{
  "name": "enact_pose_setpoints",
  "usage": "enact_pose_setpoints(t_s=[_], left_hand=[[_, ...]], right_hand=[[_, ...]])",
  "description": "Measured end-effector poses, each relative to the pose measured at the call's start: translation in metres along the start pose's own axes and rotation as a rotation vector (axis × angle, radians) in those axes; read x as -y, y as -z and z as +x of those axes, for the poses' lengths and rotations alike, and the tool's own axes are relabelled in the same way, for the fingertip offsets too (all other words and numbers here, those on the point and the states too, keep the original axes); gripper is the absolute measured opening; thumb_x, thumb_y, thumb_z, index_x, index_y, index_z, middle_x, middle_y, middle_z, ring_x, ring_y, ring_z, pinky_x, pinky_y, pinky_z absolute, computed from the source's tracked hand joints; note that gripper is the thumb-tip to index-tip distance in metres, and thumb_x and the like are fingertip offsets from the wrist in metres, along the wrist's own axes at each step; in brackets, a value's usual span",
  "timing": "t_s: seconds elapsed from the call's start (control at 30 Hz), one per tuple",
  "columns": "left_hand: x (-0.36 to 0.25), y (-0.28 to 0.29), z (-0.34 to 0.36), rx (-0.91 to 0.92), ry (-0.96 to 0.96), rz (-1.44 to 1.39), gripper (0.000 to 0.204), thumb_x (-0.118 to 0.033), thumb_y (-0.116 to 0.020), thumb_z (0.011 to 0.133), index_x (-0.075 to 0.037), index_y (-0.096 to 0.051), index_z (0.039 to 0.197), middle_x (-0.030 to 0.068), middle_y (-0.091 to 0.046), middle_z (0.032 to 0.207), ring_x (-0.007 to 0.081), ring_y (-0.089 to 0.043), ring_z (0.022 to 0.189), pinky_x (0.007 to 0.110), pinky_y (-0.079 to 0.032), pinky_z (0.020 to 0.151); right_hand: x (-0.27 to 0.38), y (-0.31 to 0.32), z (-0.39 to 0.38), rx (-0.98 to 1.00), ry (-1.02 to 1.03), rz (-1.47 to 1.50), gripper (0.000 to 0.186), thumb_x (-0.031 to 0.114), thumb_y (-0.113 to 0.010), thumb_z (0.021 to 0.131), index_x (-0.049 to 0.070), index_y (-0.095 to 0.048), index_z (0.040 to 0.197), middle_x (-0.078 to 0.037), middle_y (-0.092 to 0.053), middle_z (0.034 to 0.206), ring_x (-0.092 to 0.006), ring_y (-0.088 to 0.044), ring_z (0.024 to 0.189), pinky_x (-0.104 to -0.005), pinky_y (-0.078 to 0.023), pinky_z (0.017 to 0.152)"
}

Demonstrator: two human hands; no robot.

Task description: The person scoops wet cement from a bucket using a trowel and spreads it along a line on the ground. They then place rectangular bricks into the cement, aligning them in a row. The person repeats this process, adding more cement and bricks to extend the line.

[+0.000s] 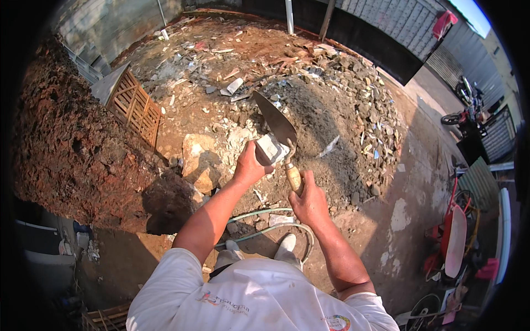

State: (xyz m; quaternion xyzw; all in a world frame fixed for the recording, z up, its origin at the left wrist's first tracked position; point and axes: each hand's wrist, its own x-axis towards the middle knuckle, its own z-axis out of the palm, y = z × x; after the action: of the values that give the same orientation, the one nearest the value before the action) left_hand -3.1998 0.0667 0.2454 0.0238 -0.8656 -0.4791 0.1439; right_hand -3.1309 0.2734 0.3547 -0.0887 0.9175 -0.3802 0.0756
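Observation:
Near the middle of the head view, my left hand (251,166) is closed around a pale, whitish block (271,148), perhaps a piece of brick. My right hand (310,199) grips the wooden handle of a trowel (280,121). Its dark metal blade points up and to the left, just beyond the block and close against it. I cannot tell whether blade and block touch. Both arms reach forward over rubble, with a pale green hose (264,212) lying on the ground between them and my feet.
A heap of grey sand and broken stone (317,116) lies ahead. A big reddish earth mound (83,143) rises at left, beside a slatted wooden crate (134,108). At right stand a red wheelbarrow (454,240) and a motorcycle (469,113). A corrugated metal fence (386,25) runs behind.

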Motion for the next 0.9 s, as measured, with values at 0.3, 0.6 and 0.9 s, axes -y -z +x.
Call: enact_pose_setpoints(t_s=[0.3, 0.6, 0.9], left_hand=[[-0.010, 0.002, 0.010, 0.036, -0.001, 0.105, 0.083, -0.021, -0.088, 0.059, -0.004, -0.047, 0.128, 0.0194, -0.060, 0.113, 0.0370, -0.060, 0.109, 0.044, -0.050, 0.092], [0.000, -0.004, 0.005, 0.078, -0.024, 0.157, 0.083, -0.024, -0.087, 0.062, -0.003, -0.046, 0.131, 0.0196, -0.059, 0.116, 0.0375, -0.059, 0.111, 0.043, -0.049, 0.094], [-0.006, -0.017, 0.008, 0.170, -0.076, 0.150, 0.085, -0.024, -0.087, 0.061, -0.002, -0.046, 0.132, 0.0194, -0.057, 0.116, 0.0359, -0.059, 0.110, 0.044, -0.050, 0.095]], right_hand=[[-0.016, 0.002, -0.003, -0.342, 0.059, 0.161, 0.037, 0.009, -0.064, 0.081, 0.005, -0.044, 0.112, -0.024, -0.062, 0.080, -0.0465, -0.065, 0.075, -0.0473, -0.052, 0.068], [-0.012, 0.011, 0.004, -0.178, -0.035, 0.097, 0.040, 0.014, -0.064, 0.082, 0.004, -0.043, 0.115, -0.031, -0.063, 0.087, -0.0529, -0.063, 0.086, -0.0547, -0.049, 0.072], [-0.061, -0.036, 0.000, -0.218, -0.035, 0.098, 0.041, 0.007, -0.065, 0.080, 0.004, -0.041, 0.113, -0.028, -0.062, 0.086, -0.0481, -0.063, 0.084, -0.0523, -0.050, 0.074]])
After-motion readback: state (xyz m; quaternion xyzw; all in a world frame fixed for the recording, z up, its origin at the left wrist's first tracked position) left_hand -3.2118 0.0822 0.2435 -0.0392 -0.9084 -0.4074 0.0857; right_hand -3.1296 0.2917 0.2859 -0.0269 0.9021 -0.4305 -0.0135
